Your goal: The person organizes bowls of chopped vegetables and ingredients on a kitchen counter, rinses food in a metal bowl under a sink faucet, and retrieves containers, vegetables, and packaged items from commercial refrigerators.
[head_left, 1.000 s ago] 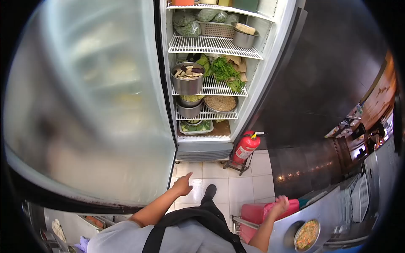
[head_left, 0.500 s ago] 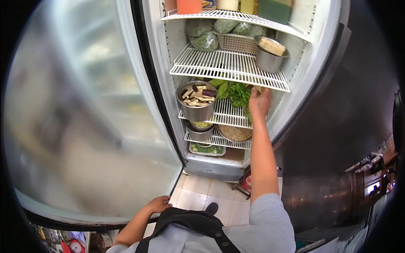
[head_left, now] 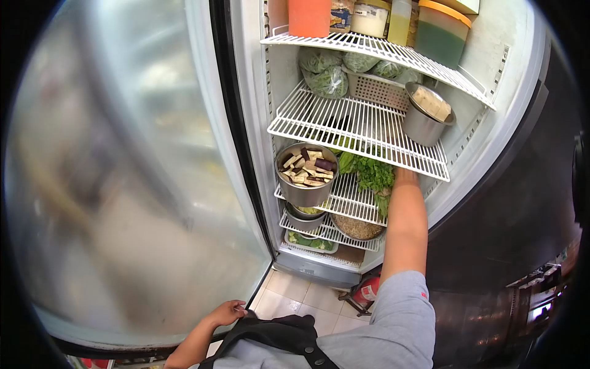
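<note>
My right arm reaches deep into the fridge, under a white wire shelf [head_left: 362, 142]. The shelf's wires cover most of my right hand [head_left: 405, 174], so its fingers and anything in them are hidden. Leafy green herbs [head_left: 375, 175] lie just left of that wrist. On the same level stands a steel pot [head_left: 305, 192] filled with cut eggplant [head_left: 307, 167]. Low by the edge of the glass door [head_left: 141, 203], my left hand [head_left: 227, 312] holds nothing, its fingers loosely apart.
Above sit a steel pot with a pale block [head_left: 424, 126], a perforated basket [head_left: 375, 90] and bagged greens [head_left: 326, 80]. Tubs, including a green-filled container [head_left: 441, 35], line the top shelf. Lower down are a grain-filled pan [head_left: 356, 227] and a tray of greens [head_left: 310, 243].
My right hand has gone further back beneath the shelf, from plain sight at its front edge to mostly hidden. The view has shifted, showing more of the top shelf. My left hand stays low by the door.
</note>
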`<state>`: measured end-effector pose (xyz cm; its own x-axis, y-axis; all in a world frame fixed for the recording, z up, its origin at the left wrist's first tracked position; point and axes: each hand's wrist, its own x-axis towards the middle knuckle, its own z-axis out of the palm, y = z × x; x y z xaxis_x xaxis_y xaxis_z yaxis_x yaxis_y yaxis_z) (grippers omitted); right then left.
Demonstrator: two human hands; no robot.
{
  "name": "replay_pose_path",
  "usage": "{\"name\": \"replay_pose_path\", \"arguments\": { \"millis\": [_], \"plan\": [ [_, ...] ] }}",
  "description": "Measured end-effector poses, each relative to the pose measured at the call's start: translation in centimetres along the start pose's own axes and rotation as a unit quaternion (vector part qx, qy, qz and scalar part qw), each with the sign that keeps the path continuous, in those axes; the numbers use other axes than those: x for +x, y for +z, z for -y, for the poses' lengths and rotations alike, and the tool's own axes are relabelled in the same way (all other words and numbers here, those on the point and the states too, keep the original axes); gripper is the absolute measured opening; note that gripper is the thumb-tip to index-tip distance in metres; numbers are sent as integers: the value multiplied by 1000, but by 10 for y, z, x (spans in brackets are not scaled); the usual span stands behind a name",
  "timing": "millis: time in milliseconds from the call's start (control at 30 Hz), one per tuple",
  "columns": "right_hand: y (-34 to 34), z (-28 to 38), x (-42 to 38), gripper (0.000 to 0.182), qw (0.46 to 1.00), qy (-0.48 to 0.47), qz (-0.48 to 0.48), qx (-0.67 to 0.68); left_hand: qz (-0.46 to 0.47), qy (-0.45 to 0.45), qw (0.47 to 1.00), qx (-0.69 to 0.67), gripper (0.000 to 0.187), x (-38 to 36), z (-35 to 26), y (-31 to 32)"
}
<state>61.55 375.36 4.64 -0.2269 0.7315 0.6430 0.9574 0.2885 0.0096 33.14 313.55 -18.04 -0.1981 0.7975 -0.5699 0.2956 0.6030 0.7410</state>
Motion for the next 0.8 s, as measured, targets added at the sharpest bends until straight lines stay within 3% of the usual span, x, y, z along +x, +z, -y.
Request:
{"name": "replay_pose_path", "arguments": {
  "millis": [167, 267, 367, 500, 533, 567, 600, 700, 800],
  "plan": [
    [2, -15, -7, 45, 999, -13, -35, 2, -2, -15, 1000, -18, 42, 1, -10, -4],
    [3, -25, -14, 44, 997, -21, -71, 18, 27, 6, 997, -76, 48, 22, 8, 4],
    [5, -31, -30, 43, 991, -25, -117, 51, 58, 64, 995, -52, 46, 42, -12, 8],
    [20, -38, -70, 41, 976, 57, -184, 100, 132, 95, 984, -69, 44, 62, -103, 15],
    [-13, -26, -84, 42, 965, 137, -117, 188, 146, 116, 980, -65, 45, 67, -129, 20],
    [-74, -1, -100, 45, 936, 214, -49, 274, 159, 137, 976, -60, 47, 72, -152, 25],
    [-125, 23, -116, 58, 844, 285, -85, 447, 175, 157, 971, -44, 51, 87, -166, 33],
    [-125, 28, -172, 62, 848, 235, -160, 447, 217, 224, 948, -64, 68, 110, -227, 59],
    [-133, 44, -226, 68, 852, 240, -157, 439, 238, 204, 928, -202, 79, 125, -297, 88]
  ]
}}
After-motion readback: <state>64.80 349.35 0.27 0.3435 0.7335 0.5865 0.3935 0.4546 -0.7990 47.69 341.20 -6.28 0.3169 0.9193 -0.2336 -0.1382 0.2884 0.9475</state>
